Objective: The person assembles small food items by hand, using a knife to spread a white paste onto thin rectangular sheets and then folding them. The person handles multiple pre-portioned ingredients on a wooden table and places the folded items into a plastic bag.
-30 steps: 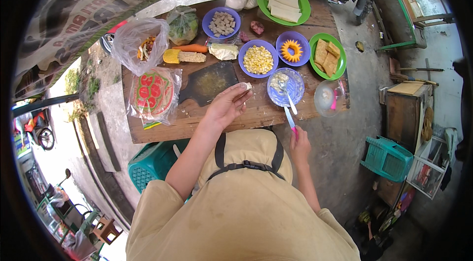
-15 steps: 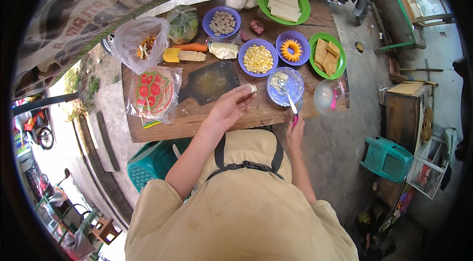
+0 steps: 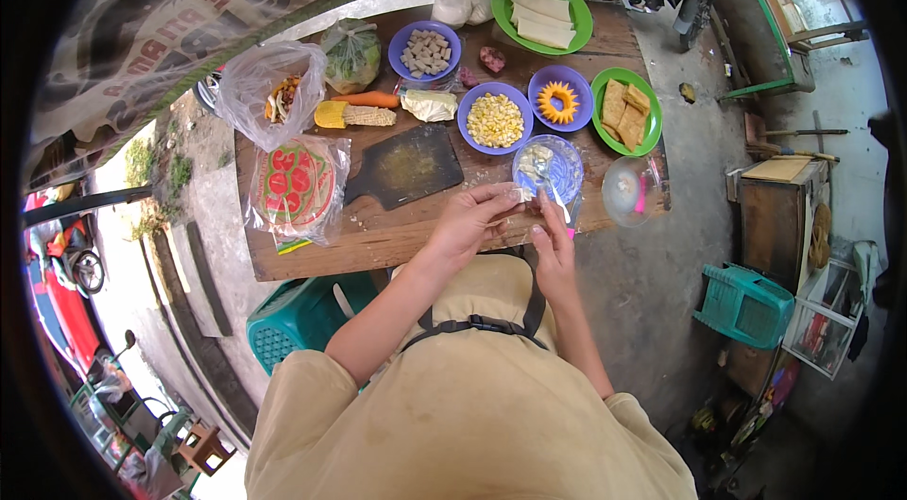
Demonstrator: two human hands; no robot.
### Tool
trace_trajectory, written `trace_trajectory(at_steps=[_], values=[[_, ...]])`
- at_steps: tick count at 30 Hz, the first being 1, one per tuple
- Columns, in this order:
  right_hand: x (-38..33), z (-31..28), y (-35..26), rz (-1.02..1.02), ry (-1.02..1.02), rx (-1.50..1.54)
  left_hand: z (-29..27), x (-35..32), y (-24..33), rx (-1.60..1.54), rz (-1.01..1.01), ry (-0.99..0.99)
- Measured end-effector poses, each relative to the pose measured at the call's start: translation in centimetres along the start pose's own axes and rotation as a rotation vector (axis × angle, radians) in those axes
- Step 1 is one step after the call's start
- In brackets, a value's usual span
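My left hand (image 3: 480, 221) pinches a small whitish piece (image 3: 522, 193) between thumb and fingertips, in front of the purple bowl (image 3: 577, 169) with pale, lumpy food in it. Close beside it is my right hand (image 3: 555, 254), its forefinger stretched up to the piece and its lower fingers curled. A knife with a pink handle (image 3: 571, 233) shows at the right edge of that hand, mostly hidden; it seems held in the curled fingers. To the left lies a dark cutting board (image 3: 406, 165).
Behind stand bowls of corn kernels (image 3: 495, 120), pale cubes (image 3: 426, 53) and an orange ring-shaped food (image 3: 557, 102). Green plates hold white slabs (image 3: 543, 16) and fried squares (image 3: 625, 111). A clear bowl (image 3: 624, 188) is near the right edge; a bagged round stack (image 3: 295, 184) lies left.
My left hand has moved right with the whitish piece, up to my right hand. My right hand has shifted slightly left, its forefinger now extended to the piece.
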State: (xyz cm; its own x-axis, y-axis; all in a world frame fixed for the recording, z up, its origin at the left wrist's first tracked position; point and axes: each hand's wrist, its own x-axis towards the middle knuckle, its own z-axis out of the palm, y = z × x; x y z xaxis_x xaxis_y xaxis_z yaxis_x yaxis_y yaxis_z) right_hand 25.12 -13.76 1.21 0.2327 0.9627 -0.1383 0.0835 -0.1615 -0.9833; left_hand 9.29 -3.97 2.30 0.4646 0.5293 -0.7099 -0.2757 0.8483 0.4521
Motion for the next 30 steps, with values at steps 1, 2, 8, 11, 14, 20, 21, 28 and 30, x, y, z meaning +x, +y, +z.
trace_trajectory(at_steps=[1,2,8,11,14,20,21,28,30], values=[[0.3,0.6,-0.7,-0.051,-0.010,-0.010,0.4,-0.1,0.0,0.002,0.011,-0.005],[0.5,1.2,-1.2,-0.111,-0.016,-0.014,0.7,-0.2,-0.1,0.002,0.018,-0.005],[0.3,1.8,-1.8,-0.071,-0.030,-0.021,1.4,-0.7,-0.1,0.050,0.119,0.059],[0.8,1.9,-1.6,-0.161,-0.015,-0.134,1.3,-0.6,0.1,0.125,0.226,0.072],[1.1,1.7,-1.5,-0.220,-0.033,-0.279,1.3,-0.6,0.1,0.173,0.361,0.061],[1.1,1.6,-1.7,-0.262,-0.022,-0.377,1.4,-1.7,1.1,0.266,0.399,0.035],[1.1,1.6,-1.8,-0.266,-0.029,-0.370,1.3,-2.0,1.3,0.261,0.397,0.017],[1.7,1.0,-2.2,-0.299,-0.074,-0.272,0.9,-2.2,1.8,0.225,0.328,-0.007],[1.8,0.9,-2.5,-0.306,-0.074,-0.241,0.9,-2.0,1.6,0.177,0.279,-0.010]])
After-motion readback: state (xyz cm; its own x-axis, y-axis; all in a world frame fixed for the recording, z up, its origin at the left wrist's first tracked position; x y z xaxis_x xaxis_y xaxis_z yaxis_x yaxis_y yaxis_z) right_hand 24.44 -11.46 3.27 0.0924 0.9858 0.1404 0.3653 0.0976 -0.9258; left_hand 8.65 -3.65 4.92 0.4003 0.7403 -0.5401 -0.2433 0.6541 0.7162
